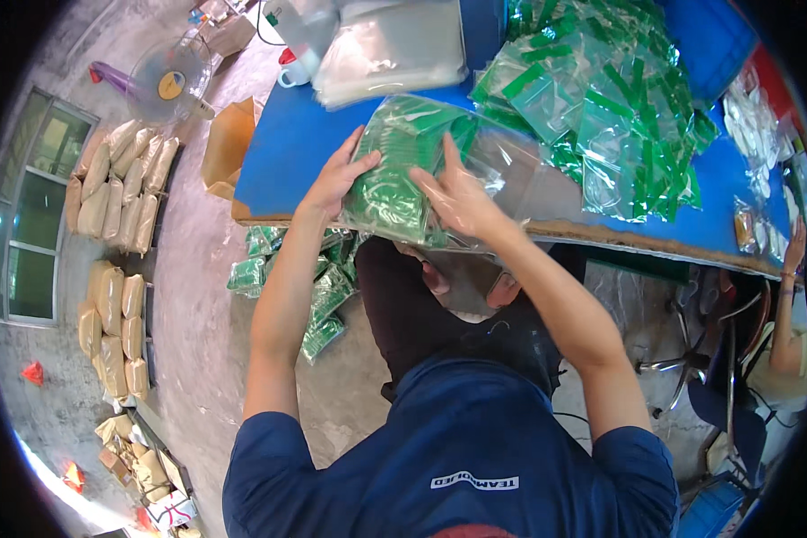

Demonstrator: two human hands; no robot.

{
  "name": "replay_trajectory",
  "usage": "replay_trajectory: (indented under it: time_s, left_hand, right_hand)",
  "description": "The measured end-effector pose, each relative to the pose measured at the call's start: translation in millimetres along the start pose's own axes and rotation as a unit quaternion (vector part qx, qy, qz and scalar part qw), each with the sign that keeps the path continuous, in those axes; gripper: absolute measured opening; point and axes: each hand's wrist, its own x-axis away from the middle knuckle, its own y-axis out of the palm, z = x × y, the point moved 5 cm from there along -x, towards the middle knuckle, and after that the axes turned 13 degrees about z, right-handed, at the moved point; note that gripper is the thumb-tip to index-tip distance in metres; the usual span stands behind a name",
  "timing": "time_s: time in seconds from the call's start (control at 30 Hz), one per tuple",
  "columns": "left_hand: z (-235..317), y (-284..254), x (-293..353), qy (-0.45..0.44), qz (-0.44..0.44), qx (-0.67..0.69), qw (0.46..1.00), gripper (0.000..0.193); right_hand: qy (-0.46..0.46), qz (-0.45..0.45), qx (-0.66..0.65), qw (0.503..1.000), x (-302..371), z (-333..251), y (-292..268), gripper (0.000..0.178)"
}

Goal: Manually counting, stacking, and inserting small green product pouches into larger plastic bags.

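A clear plastic bag (pixel 390 193) packed with green-edged packets is held over the front edge of the blue table. My left hand (pixel 334 179) grips its left side, thumb on top and the other fingers partly hidden behind. On the right side of the bag lies my right hand (pixel 462 195), index finger stretched out and thumb apart from it; the remaining fingers are hard to make out. To the right of that hand spreads a loose, see-through part of the plastic (pixel 507 166). Beyond it rises a large heap of flat clear packets with green strips (pixel 601 108).
Stacked clear bags (pixel 390 54) lie at the table's back, beside a white bottle (pixel 298 70). Filled green packets (pixel 330 296) are piled on the floor below the blue table (pixel 282 161). A cardboard box (pixel 229 148) stands left. Another person's hand (pixel 793 247) is at far right.
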Motion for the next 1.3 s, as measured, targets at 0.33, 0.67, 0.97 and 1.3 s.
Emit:
replay_trajectory:
  time_s: [0.33, 0.67, 0.97, 1.3]
  left_hand:
    - [34.6, 19.6, -1.7, 0.103, -0.066, -0.313, 0.942, 0.08]
    - [50.5, 72.1, -5.1, 0.344, -0.058, -0.515, 0.783, 0.055]
    - [37.8, 66.0, 3.9, 0.359, -0.076, -0.499, 0.785, 0.053]
    - [55.5, 64.7, 65.8, 0.436, 0.027, -0.339, 0.833, 0.048]
  right_hand:
    - [-0.049, -0.109, -0.185, 0.975, 42.9, 11.2, -23.9, 0.076]
    - [-0.101, 0.178, -0.299, 0.932, 30.6, 40.1, -9.7, 0.016]
    - [-0.246, 0.121, -0.132, 0.953, 58.6, 25.8, -6.0, 0.014]
    - [-0.309, 0.061, -0.003, 0.949, 77.7, 15.2, 13.8, 0.024]
